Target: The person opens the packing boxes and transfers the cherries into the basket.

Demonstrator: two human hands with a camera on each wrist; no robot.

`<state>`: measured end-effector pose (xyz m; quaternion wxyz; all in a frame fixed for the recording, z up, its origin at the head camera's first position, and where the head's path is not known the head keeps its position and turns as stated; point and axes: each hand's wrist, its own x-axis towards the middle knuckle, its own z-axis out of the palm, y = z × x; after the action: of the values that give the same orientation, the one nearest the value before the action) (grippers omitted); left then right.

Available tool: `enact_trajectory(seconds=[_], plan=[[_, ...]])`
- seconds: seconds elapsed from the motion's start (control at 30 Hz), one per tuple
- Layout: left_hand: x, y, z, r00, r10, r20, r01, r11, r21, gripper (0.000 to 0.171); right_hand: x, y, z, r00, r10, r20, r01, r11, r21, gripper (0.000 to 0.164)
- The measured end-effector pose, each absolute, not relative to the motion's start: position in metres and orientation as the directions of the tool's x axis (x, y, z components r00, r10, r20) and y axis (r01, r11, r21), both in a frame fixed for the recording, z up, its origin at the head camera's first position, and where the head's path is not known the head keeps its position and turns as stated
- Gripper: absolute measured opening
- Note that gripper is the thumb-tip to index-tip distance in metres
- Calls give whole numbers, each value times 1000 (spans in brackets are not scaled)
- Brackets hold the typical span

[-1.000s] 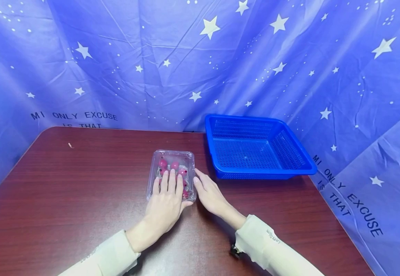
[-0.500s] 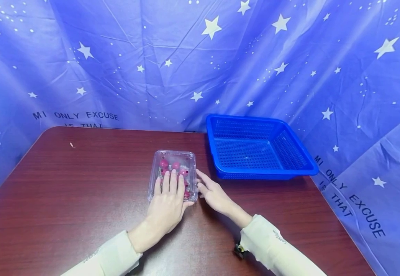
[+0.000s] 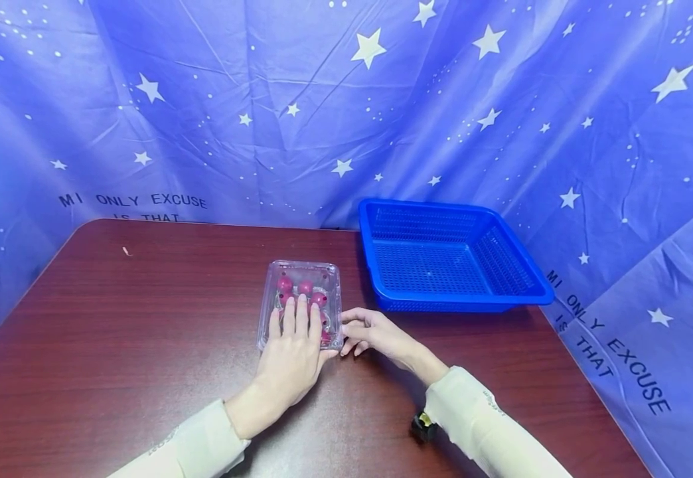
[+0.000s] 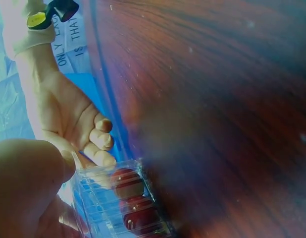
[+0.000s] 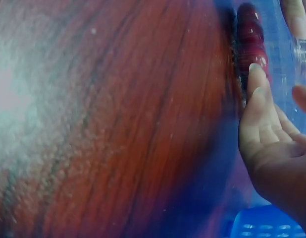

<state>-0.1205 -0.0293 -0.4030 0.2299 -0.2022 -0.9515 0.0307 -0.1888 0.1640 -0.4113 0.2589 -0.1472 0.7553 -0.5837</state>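
A clear plastic clamshell box (image 3: 299, 267) lies on the table, with several round, glossy red fruit-like pieces (image 3: 305, 287) inside; their kind is unclear. My left hand (image 3: 289, 358) rests on the lid, its fingers straight and pointing away from me, hiding the box's near part. At the box's right side, my right hand (image 3: 382, 335) touches the edge with thumb and forefinger, the other fingers loosely bent. In the right wrist view, the right fingers (image 5: 259, 111) reach along the box wall beside the red pieces. The left wrist view shows the red pieces (image 4: 127, 183) through the clear side.
A blue plastic basket (image 3: 442, 265) with mesh walls stands at the table's back right, beyond my right hand. Behind the wooden table (image 3: 143, 312) hangs a blue star-patterned cloth (image 3: 299, 139). A small pale scrap (image 3: 127, 251) lies at the back left.
My right hand has slid slightly toward me along the box's right side, and its fingers have bent more. The left hand stays on the lid; the box keeps its place.
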Motion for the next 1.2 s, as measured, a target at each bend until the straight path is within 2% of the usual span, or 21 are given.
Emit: enact_trajectory(seconds=[0.13, 0.3, 0.47, 0.8, 1.0, 1.2], plan=[[-121, -28, -404, -811, 399, 428, 368, 916, -159, 74, -190, 165, -412, -812, -535, -234, 140, 211, -967, 41], [-122, -27, -405, -808, 402, 432, 367, 915, -166, 74, -191, 164, -413, -822, -499, -275, 230, 151, -961, 30], [-121, -26, -404, -824, 401, 401, 366, 916, -163, 74, -191, 164, -412, -804, -503, -318, 304, 112, -946, 24], [-122, -25, -403, -823, 403, 400, 361, 915, -179, 73, -191, 168, -409, -731, -611, -304, 317, 90, -944, 20], [-123, -25, -403, -809, 410, 421, 362, 912, -194, 74, -192, 165, -405, -722, -617, -313, 300, 129, -945, 17], [-127, -19, -393, -831, 400, 386, 357, 916, -181, 79, -190, 162, -402, -720, -614, -324, 323, 116, -939, 16]])
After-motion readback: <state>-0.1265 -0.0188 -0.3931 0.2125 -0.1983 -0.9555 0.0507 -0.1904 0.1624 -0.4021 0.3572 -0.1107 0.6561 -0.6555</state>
